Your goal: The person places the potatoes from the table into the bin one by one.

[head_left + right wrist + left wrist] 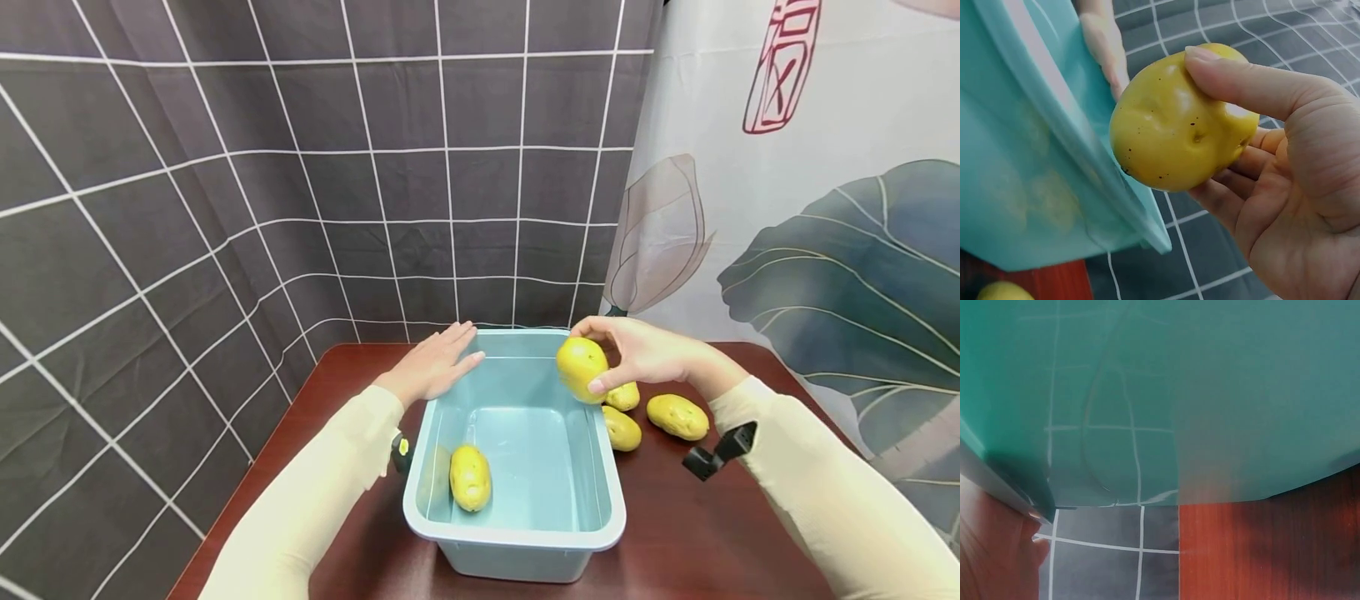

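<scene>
A yellow potato (582,368) is gripped between the thumb and fingers of my right hand (647,350), at the right rim of a light blue plastic basin (525,537). The right wrist view shows this potato (1175,125) close up, with small dark specks and dimples. My left hand (435,364) rests on the basin's far left rim with its fingers extended. Inside the basin, a second potato (470,477) lies at the near left. In the left wrist view the basin's wall (1241,394) fills most of the picture, and only part of the left hand (997,550) shows.
Right of the basin, a potato (677,417) lies on the dark red table (675,517). Two more potatoes, one nearer (621,429) and one farther (624,396), sit against the basin's right side, partly hidden. A gridded grey curtain (480,192) hangs behind.
</scene>
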Available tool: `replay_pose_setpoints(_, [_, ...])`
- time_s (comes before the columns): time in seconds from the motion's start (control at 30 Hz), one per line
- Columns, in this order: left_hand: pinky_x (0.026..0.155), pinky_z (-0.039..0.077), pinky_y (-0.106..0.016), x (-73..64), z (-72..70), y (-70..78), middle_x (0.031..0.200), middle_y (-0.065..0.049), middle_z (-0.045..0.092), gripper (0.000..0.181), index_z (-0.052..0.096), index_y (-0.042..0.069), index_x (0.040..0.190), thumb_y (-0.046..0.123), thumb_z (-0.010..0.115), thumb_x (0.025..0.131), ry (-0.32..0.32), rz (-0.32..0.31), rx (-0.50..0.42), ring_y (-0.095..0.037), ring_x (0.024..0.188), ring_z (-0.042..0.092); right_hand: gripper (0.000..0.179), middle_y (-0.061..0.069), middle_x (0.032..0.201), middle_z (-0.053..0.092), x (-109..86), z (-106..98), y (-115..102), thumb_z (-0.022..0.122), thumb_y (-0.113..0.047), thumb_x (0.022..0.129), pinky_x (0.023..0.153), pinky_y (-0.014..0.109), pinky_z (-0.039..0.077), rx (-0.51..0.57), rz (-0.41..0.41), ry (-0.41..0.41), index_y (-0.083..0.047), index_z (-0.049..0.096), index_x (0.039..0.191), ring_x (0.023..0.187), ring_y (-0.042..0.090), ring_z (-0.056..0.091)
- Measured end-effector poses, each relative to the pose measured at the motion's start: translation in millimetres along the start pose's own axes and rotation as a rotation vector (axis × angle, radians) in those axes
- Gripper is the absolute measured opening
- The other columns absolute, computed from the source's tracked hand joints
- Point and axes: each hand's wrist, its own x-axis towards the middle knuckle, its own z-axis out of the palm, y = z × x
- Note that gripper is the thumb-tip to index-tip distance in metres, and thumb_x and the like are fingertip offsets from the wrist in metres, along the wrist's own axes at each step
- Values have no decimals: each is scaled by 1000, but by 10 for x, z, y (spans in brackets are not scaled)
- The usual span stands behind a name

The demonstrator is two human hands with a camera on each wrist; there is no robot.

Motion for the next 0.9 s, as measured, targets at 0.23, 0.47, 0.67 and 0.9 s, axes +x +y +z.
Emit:
replay_pose_setpoints(0.23, [118,11,-39,4,-6,9,160,-3,16,75,20,14,155,63,24,98,13,-36,-29,-20,147,10,59,5,105,66,256,71,-99,85,-19,74,87,38,52,1,-13,-22,-8,49,119,93,23,63])
replay_pose_setpoints(0.47, [118,11,-38,-14,-26,6,160,-1,16,73,20,15,155,61,25,98,15,-61,-72,-18,147,10,59,5,106,67,460,149,-135,85,-17,74,97,41,47,14,-41,-56,-6,49,119,96,21,63])
replay_pose_setpoints(0.67, [118,12,-38,-57,-20,41,160,-2,18,69,22,15,154,57,27,100,21,-80,-123,-19,147,11,60,6,107,66,589,239,-143,85,-14,73,97,36,47,50,-44,-80,-4,48,120,97,22,63])
replay_pose_setpoints(0.9, [117,14,-41,-70,-35,59,158,-5,23,63,27,11,153,49,23,103,79,-72,-77,-21,146,15,60,9,109,66,703,289,-91,85,-8,72,96,34,49,116,-78,-103,-2,50,120,98,25,63])
